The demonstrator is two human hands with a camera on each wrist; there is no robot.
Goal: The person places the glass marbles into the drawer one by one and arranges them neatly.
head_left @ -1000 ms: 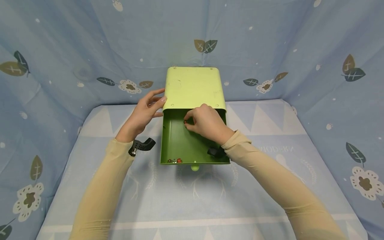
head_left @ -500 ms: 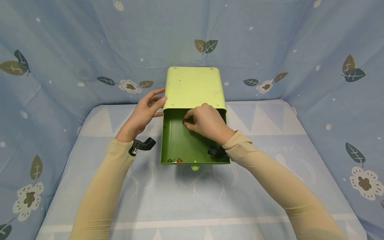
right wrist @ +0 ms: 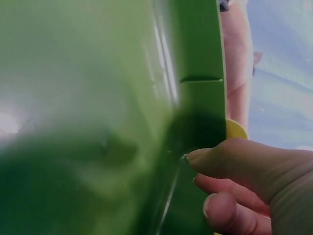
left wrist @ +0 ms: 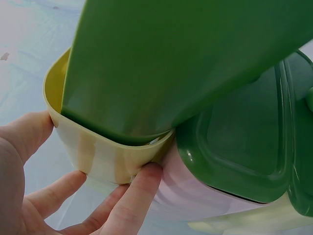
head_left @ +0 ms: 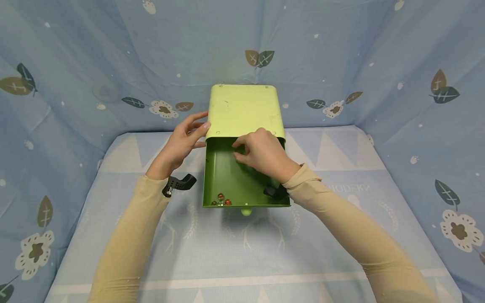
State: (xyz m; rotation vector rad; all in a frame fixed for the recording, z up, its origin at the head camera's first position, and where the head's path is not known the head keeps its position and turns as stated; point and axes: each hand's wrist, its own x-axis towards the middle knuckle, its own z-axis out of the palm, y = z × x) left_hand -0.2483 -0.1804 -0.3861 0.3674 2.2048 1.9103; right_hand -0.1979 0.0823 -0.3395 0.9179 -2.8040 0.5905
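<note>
A drawer unit with a light yellow-green top casing (head_left: 245,110) stands in front of me, its dark green drawer (head_left: 227,176) pulled out. My left hand (head_left: 179,141) touches the casing's left side with spread, extended fingers; the left wrist view shows their tips on the casing's striped wall (left wrist: 93,152). Over the drawer's rear part is my right hand (head_left: 263,153), thumb and forefinger apart with nothing seen between them. Several small marbles (head_left: 227,202) lie at the drawer's front left, one reddish marble (head_left: 221,196) slightly behind the others.
Below the pulled-out drawer, the left wrist view shows a pink casing (left wrist: 181,196) and more green drawer fronts (left wrist: 234,132). A light green knob (head_left: 246,211) sticks out at the drawer's front. Blue patterned cloth (head_left: 322,50) hangs behind and at both sides.
The right thumb and forefinger have parted and let go of a small reddish marble. It now lies at the drawer's front left, near the others. My left hand stays put.
</note>
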